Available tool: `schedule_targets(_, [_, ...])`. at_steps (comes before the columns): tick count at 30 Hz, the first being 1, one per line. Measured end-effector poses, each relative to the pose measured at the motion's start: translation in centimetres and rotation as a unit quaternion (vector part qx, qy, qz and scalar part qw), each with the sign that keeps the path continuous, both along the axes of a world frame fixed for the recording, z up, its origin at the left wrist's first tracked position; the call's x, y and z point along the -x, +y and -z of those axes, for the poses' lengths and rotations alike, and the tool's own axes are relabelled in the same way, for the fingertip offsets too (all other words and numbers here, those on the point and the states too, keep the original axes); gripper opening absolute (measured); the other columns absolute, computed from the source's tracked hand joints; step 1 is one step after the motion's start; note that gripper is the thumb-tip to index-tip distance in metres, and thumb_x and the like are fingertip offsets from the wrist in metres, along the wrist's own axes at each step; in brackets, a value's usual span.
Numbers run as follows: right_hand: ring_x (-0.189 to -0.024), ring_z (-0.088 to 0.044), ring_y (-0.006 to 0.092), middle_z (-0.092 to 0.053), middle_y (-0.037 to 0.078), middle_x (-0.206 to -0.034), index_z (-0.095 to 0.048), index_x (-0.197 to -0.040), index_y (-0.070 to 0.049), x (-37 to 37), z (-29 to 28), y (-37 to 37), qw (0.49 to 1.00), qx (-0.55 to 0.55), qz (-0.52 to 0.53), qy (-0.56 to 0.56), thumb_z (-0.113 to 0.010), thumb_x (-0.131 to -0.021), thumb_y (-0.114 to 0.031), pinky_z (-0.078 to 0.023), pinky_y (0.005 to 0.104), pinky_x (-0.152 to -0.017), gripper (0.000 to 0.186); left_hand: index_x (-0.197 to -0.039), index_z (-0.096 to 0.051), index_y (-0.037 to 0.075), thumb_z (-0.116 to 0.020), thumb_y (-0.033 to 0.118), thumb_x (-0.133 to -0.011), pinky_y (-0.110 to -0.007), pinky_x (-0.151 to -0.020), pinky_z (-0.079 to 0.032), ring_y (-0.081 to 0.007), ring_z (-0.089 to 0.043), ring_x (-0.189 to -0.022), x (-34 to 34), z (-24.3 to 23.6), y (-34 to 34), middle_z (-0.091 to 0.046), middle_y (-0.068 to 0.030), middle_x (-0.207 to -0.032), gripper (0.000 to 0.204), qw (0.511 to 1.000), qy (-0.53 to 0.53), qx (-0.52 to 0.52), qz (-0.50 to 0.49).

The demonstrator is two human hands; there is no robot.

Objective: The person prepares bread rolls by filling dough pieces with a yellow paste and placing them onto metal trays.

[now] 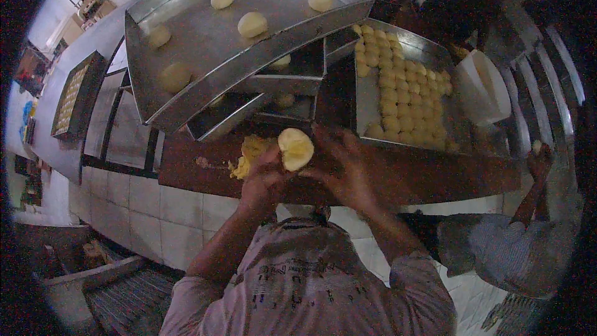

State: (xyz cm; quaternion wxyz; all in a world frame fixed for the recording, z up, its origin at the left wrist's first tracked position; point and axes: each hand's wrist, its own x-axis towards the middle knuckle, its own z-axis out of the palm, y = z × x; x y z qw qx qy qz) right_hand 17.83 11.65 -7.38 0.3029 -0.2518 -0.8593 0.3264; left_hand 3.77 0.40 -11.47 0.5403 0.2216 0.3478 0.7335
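Between my two hands is a pale, rounded piece of dough [296, 149] with a yellow middle. My left hand [264, 171] grips its left side, and my right hand [339, 165] curves round its lower right, with some fingers partly hidden. A lumpy yellow mass [247, 152] lies on the brown wooden table [186, 177] just left of my hands. Above them, a large metal tray [193, 37] with several dough balls [252, 24] sits tilted on other stacked metal trays [224, 121].
Right of the stack, a metal tray [448, 56] holds packed dough balls [404, 99], beside a white container [482, 84]. A co-worker [510, 249] is at the right, a small object in hand; another person [451, 6] is at the back. Another filled tray [93, 78] sits far left.
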Motion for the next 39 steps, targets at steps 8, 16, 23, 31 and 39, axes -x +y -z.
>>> schedule_targets(8, [-0.106,-0.052,0.0271,-0.058,0.011,-0.112,-0.068,-0.106,-0.012,0.5,-0.2,0.7,0.988,0.126,-0.04,0.078,-0.072,-0.074,-0.013,-0.039,0.0385,-0.094,0.032,-0.121,-0.05,0.003,-0.056,0.036,-0.092,-0.033,-0.086,-0.047,-0.0156,-0.054,-0.104,-0.4,2.2,-0.3,-0.055,-0.0068,-0.117,0.044,0.901,0.405,0.146,-0.05])
schedule_targets(16, [-0.098,-0.053,0.0251,-0.055,0.01,-0.102,-0.07,-0.097,-0.011,-0.5,1.9,-1.3,0.978,-0.199,-0.055,0.025,-0.072,-0.073,-0.012,-0.04,0.0374,-0.088,0.024,-0.118,-0.048,0.003,-0.054,0.045,-0.091,-0.035,-0.085,-0.045,-0.0222,-0.056,-0.099,-0.7,-3.4,1.7,-0.055,-0.0109,-0.112,0.05,0.958,0.133,0.249,-0.047])
schedule_targets(23, [-0.098,-0.052,0.0239,-0.055,0.008,-0.104,-0.068,-0.095,-0.007,0.3,-0.3,0.6,0.96,0.257,0.013,0.107,-0.072,-0.076,-0.015,-0.043,0.0368,-0.082,0.021,-0.12,-0.048,0.002,-0.051,0.046,-0.092,-0.035,-0.083,-0.043,-0.0224,-0.056,-0.095,-2.6,-3.4,1.2,-0.056,-0.0109,-0.109,0.053,0.831,0.531,0.156,-0.063])
schedule_targets(31, [-0.102,-0.052,0.0185,-0.056,0.006,-0.104,-0.067,-0.1,-0.009,-0.4,-1.5,-0.5,0.985,-0.159,-0.036,0.056,-0.07,-0.079,-0.014,-0.04,0.0357,-0.089,0.021,-0.115,-0.052,0.002,-0.048,0.049,-0.093,-0.033,-0.081,-0.044,-0.0167,-0.055,-0.093,0.0,-2.1,2.1,-0.059,-0.0072,-0.104,0.052,0.943,0.212,0.258,-0.004])
schedule_targets(39, [-0.107,-0.052,0.0232,-0.058,0.007,-0.102,-0.066,-0.096,-0.01,-0.3,-1.0,-0.5,0.996,0.054,-0.052,0.05,-0.069,-0.079,-0.014,-0.037,0.0389,-0.094,0.018,-0.121,-0.05,0.002,-0.046,0.047,-0.094,-0.032,-0.089,-0.042,-0.0179,-0.053,-0.105,0.4,-0.4,1.8,-0.056,-0.0103,-0.112,0.053,0.963,0.155,0.212,0.058])
